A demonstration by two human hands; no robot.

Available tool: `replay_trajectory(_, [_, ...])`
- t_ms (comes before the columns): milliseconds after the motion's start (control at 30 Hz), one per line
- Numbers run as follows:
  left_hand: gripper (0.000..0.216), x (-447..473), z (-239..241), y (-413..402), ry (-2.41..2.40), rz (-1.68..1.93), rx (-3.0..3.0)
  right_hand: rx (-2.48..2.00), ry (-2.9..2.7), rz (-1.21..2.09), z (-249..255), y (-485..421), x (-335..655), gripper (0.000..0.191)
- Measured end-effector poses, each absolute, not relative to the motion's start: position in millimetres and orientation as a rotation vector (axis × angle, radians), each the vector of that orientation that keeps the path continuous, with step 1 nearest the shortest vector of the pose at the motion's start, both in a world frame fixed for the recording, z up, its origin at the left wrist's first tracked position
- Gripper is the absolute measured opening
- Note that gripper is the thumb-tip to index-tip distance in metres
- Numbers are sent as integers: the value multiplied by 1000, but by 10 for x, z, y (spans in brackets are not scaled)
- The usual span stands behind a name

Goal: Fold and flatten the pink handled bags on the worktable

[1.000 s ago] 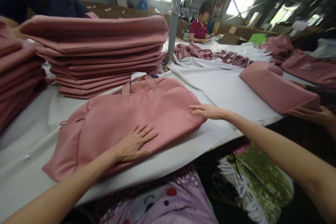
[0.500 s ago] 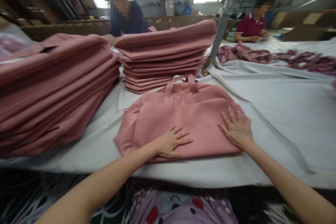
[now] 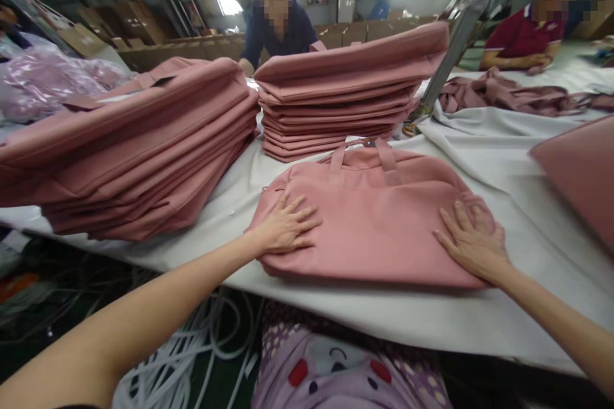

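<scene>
Flat pink fabric handbag [image 3: 374, 217], centre frame: left hand [image 3: 285, 230] and right hand [image 3: 472, 246] both splayed flat, pressing it; nothing gripped.

Both forearms are bare, with no sleeves, watch, bracelets or rings showing. The left hand [image 3: 286, 230] and the right hand [image 3: 472, 244] are ungloved, with short, unpainted nails. Below them the person wears a lilac garment [image 3: 336, 370] printed with small white dots, red spots and a cartoon face
</scene>
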State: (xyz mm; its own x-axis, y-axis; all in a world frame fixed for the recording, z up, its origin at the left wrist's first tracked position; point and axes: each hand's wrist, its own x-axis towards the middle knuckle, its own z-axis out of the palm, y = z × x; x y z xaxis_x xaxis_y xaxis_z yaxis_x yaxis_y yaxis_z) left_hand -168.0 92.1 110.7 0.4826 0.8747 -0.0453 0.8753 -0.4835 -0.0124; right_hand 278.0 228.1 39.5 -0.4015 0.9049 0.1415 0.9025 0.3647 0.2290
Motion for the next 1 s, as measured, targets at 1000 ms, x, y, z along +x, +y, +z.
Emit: replay_trajectory(1000, [97, -1956, 542, 498, 2650, 675, 1048, 2523, 2082, -638, 514, 2530, 3113, 101])
